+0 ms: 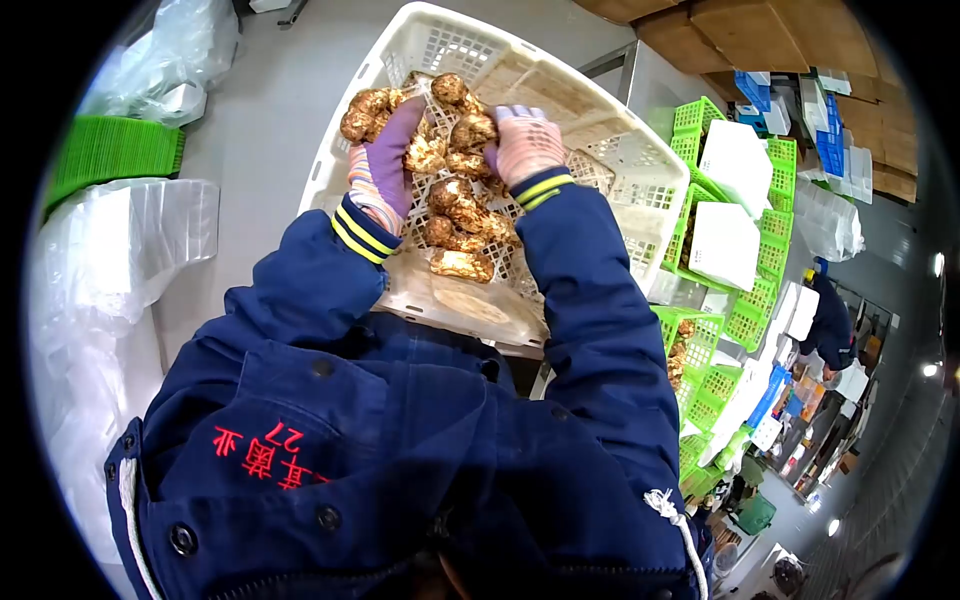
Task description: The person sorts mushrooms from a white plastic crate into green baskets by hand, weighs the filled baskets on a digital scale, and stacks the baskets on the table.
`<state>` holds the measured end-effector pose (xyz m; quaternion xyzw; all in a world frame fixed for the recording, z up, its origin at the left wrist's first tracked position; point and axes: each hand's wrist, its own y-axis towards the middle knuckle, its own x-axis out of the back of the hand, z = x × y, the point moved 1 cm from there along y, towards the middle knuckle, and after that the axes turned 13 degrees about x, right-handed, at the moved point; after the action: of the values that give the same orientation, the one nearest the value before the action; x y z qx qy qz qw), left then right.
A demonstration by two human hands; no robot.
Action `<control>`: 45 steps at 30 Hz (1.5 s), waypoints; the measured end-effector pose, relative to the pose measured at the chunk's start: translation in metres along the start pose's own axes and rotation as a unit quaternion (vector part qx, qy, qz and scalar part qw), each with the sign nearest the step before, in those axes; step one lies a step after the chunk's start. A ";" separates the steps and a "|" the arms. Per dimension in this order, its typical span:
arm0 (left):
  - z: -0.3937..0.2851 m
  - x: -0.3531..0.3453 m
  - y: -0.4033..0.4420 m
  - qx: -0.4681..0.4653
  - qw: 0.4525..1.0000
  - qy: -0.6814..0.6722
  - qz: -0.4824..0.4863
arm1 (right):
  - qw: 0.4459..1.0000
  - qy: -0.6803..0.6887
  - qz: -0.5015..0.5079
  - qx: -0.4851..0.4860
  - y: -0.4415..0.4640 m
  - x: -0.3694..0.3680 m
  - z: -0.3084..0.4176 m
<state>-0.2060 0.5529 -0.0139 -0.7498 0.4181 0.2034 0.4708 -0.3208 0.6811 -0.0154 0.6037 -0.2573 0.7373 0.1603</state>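
Note:
A large white plastic crate [640, 190] with perforated walls stands in front of me, and brown-and-cream mushrooms [455, 205] lie in its left and middle part. My left hand [385, 165], in a purple and striped glove, is closed around a mushroom [370, 112] near the crate's left wall. On the other side of the pile, my right hand [525, 145], in a pink and purple glove, touches the mushrooms at its thumb side; its fingers are bent over and what they hold, if anything, is hidden. One short, thick mushroom piece [462, 265] lies nearest to me.
Green baskets [690, 345], some with mushrooms and white boxes [725, 245], line the right side. A stack of green trays [115, 155] and clear plastic bags [110, 260] are at the left. Another person [828, 320] is far right; cardboard boxes [800, 30] stand behind.

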 end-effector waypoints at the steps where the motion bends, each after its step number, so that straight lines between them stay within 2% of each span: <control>1: 0.003 0.008 0.004 -0.011 0.999 0.029 0.023 | 0.994 -0.008 0.102 -0.029 0.013 -0.010 0.000; 2: -0.008 -0.008 -0.003 0.060 0.997 -0.026 -0.040 | 0.977 -0.016 0.205 -0.058 0.021 -0.018 -0.001; 4: 0.002 0.011 0.002 -0.060 0.991 0.105 0.055 | 0.982 -0.030 0.179 -0.055 0.022 -0.022 -0.002; 5: 0.003 0.013 0.004 -0.001 0.998 0.041 0.043 | 0.979 -0.051 0.187 -0.064 0.027 -0.023 -0.001; 7: 0.005 0.016 0.003 -0.093 0.984 0.109 0.108 | 0.977 -0.083 0.184 -0.066 0.031 -0.018 0.005; 9: -0.003 0.009 0.006 0.011 0.999 0.037 0.017 | 0.979 -0.060 0.181 -0.071 0.035 -0.026 -0.006; 10: -0.015 -0.006 -0.002 0.104 0.992 -0.057 -0.046 | 0.980 -0.037 0.182 -0.076 0.034 -0.027 -0.013; 12: -0.004 0.009 0.007 0.112 0.991 -0.045 -0.055 | 0.981 0.072 0.149 -0.100 0.023 -0.008 -0.028; 13: 0.013 0.038 0.023 0.003 0.997 0.032 0.071 | 0.967 0.162 0.144 -0.134 0.017 -0.012 -0.048; 15: 0.019 0.061 0.037 -0.041 0.965 0.204 0.158 | 0.946 0.316 -0.001 -0.066 -0.015 -0.027 -0.081; 16: 0.021 0.073 0.044 -0.075 0.937 0.279 0.198 | 0.922 0.375 -0.086 -0.026 -0.035 -0.031 -0.096; 17: 0.021 0.075 0.044 -0.091 0.916 0.333 0.203 | 0.857 0.506 -0.097 -0.028 -0.063 -0.006 -0.095; 18: 0.027 0.071 0.039 -0.107 0.892 0.384 0.210 | 0.772 0.625 -0.111 -0.027 -0.096 0.019 -0.085; 19: 0.028 0.050 0.023 -0.066 0.886 0.370 0.271 | 0.681 0.714 -0.145 -0.070 -0.130 0.021 -0.088; 20: 0.041 0.028 0.011 -0.156 0.849 0.407 0.300 | 0.680 0.690 -0.247 -0.023 -0.162 0.040 -0.067; 21: 0.049 0.000 0.005 0.084 0.927 0.234 0.280 | 0.677 0.687 -0.260 -0.050 -0.200 0.036 -0.068; 22: 0.060 -0.030 -0.002 0.331 0.914 0.058 0.227 | 0.671 0.683 -0.277 -0.081 -0.239 0.031 -0.066; 23: 0.083 -0.056 -0.013 0.339 0.901 0.110 0.248 | 0.671 0.650 -0.327 -0.143 -0.270 0.032 -0.053; 24: 0.103 -0.082 -0.026 0.385 0.872 0.129 0.274 | 0.664 0.615 -0.374 -0.203 -0.298 0.030 -0.039; 26: 0.147 -0.128 -0.053 0.447 0.825 0.157 0.309 | 0.670 0.558 -0.413 -0.264 -0.363 0.041 -0.026; 27: 0.168 -0.146 -0.065 0.439 0.810 0.201 0.332 | 0.677 0.516 -0.441 -0.285 -0.396 0.035 -0.026; 28: 0.184 -0.173 -0.084 0.433 0.773 0.257 0.386 | 0.585 0.565 -0.486 -0.319 -0.424 0.032 -0.026; 29: 0.209 -0.188 -0.097 0.395 0.759 0.272 0.440 | 0.571 0.545 -0.530 -0.311 -0.446 0.027 -0.028; 30: 0.238 -0.199 -0.096 0.415 0.740 0.285 0.446 | 0.556 0.523 -0.570 -0.304 -0.467 0.019 -0.036; 31: 0.256 -0.213 -0.104 0.419 0.735 0.313 0.432 | 0.589 0.495 -0.539 -0.342 -0.493 0.003 -0.049; 32: 0.270 -0.225 -0.108 0.447 0.696 0.325 0.458 | 0.569 0.497 -0.533 -0.380 -0.502 0.004 -0.048; 33: 0.287 -0.232 -0.115 0.434 0.706 0.335 0.448 | 0.547 0.500 -0.527 -0.416 -0.511 0.003 -0.048; 34: 0.307 -0.234 -0.119 0.421 0.716 0.345 0.438 | 0.538 0.511 -0.536 -0.402 -0.518 -0.003 -0.053; 36: 0.352 -0.223 -0.100 0.312 0.721 0.489 0.380 | 0.557 0.454 -0.540 -0.438 -0.530 -0.024 -0.067; 37: 0.350 -0.222 -0.105 0.279 0.734 0.523 0.334 | 0.599 0.408 -0.524 -0.448 -0.547 -0.051 -0.086; 38: 0.344 -0.216 -0.113 0.213 0.762 0.506 0.343 | 0.562 0.394 -0.515 -0.513 -0.533 -0.027 -0.073; 39: 0.331 -0.207 -0.123 0.208 0.758 0.508 0.354 | 0.600 0.337 -0.505 -0.521 -0.531 -0.021 -0.071; 40: 0.314 -0.196 -0.129 0.200 0.756 0.511 0.357 | 0.616 0.325 -0.514 -0.501 -0.524 -0.006 -0.067; 41: 0.309 -0.174 -0.125 0.186 0.717 0.535 0.406 | 0.664 0.289 -0.510 -0.463 -0.534 -0.020 -0.081; 42: 0.306 -0.154 -0.123 0.177 0.671 0.556 0.458 | 0.609 0.282 -0.600 -0.436 -0.518 -0.015 -0.074; 43: 0.284 -0.145 -0.125 0.216 0.622 0.570 0.491 | 0.603 0.283 -0.612 -0.427 -0.514 -0.021 -0.080; 44: 0.256 -0.138 -0.128 0.249 0.600 0.565 0.509 | 0.585 0.349 -0.599 -0.421 -0.488 0.000 -0.077; 45: 0.228 -0.131 -0.131 0.281 0.575 0.561 0.525 | 0.626 0.341 -0.589 -0.381 -0.469 0.003 -0.080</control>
<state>-0.1527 0.8365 0.0397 -0.1937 0.9552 -0.1743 0.1406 -0.1296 1.1095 0.0639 0.2171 -0.0322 0.4748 0.8523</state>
